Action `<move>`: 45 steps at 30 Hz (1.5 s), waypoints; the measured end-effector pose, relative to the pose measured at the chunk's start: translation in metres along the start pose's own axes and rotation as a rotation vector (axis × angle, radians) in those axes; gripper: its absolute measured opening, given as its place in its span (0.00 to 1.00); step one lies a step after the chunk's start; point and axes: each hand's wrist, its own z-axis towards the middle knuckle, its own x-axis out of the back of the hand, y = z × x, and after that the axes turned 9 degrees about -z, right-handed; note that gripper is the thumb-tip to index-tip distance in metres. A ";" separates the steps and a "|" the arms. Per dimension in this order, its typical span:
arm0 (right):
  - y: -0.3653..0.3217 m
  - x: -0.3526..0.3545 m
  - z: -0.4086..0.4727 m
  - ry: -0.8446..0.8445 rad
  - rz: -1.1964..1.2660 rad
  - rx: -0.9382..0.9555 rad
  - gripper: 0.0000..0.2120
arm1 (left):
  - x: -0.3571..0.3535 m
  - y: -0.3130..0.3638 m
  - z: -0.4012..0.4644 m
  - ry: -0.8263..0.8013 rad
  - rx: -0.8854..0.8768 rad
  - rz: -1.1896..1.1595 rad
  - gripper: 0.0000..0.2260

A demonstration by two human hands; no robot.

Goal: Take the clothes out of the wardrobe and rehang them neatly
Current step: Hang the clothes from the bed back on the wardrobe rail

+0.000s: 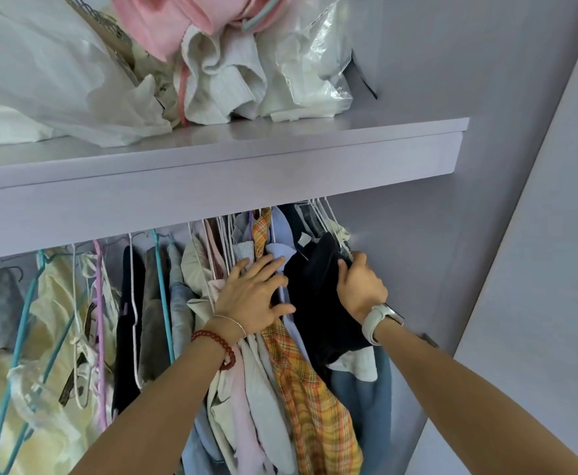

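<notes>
Hanging at the far right end of the row, close to the wardrobe's side wall, the dark navy garment (318, 289) is the piece being worked free. The right hand (361, 287) has its fingers curled round the garment's upper right edge, gripping the cloth, while the left hand (255, 296) lies spread and flat against the neighbouring clothes, holding back the orange plaid shirt (301, 371) and pale blue collar (279, 250) just left of it. This looks like an early step: separating one item before lifting it out. The next move probably calls for raising its hanger hook off the rail, which is hidden behind the shelf's front edge (212, 200). Tightly packed white wire hangers (322, 214) could snag. Further left hang cream and dark garments on teal hangers (159, 269). Above, the shelf carries heaped pink and white clothes and a plastic bag (318, 56).
</notes>
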 end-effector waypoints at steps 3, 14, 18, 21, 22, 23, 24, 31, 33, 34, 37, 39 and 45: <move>0.005 0.002 0.002 0.040 0.064 -0.045 0.14 | -0.002 -0.006 -0.003 0.002 -0.001 0.062 0.23; 0.000 0.023 -0.004 0.006 -0.227 -0.012 0.22 | 0.000 -0.002 -0.008 0.156 -0.025 -0.026 0.21; -0.014 0.021 -0.035 0.210 -0.158 0.310 0.25 | 0.010 -0.005 -0.015 0.422 0.226 -0.101 0.22; -0.038 0.013 -0.050 -0.038 0.147 0.325 0.27 | 0.008 -0.019 -0.021 0.314 0.415 -0.168 0.24; -0.045 0.009 -0.053 -0.127 0.205 0.288 0.30 | 0.008 -0.022 -0.023 0.289 0.445 -0.197 0.24; -0.052 0.005 -0.054 -0.198 0.237 0.260 0.33 | 0.008 -0.024 -0.024 0.272 0.466 -0.225 0.24; -0.058 0.002 -0.055 -0.246 0.259 0.242 0.36 | 0.008 -0.025 -0.024 0.262 0.475 -0.247 0.24; -0.068 -0.014 -0.058 -0.278 0.348 0.200 0.31 | 0.014 -0.027 -0.029 0.519 0.630 -0.751 0.25; -0.064 -0.015 -0.053 -0.278 0.388 0.185 0.26 | 0.015 -0.023 -0.034 0.556 0.675 -0.898 0.25; -0.062 -0.016 -0.052 -0.279 0.378 0.199 0.24 | 0.015 -0.021 -0.035 0.568 0.692 -0.923 0.24; -0.063 -0.021 -0.051 -0.283 0.383 0.228 0.22 | 0.009 -0.015 -0.037 0.523 0.772 -1.128 0.24; -0.066 -0.027 -0.052 -0.301 0.405 0.239 0.22 | 0.003 -0.020 -0.039 0.390 0.751 -1.266 0.24; -0.069 -0.037 -0.051 -0.275 0.459 0.267 0.09 | 0.000 -0.035 -0.041 0.122 0.586 -1.243 0.26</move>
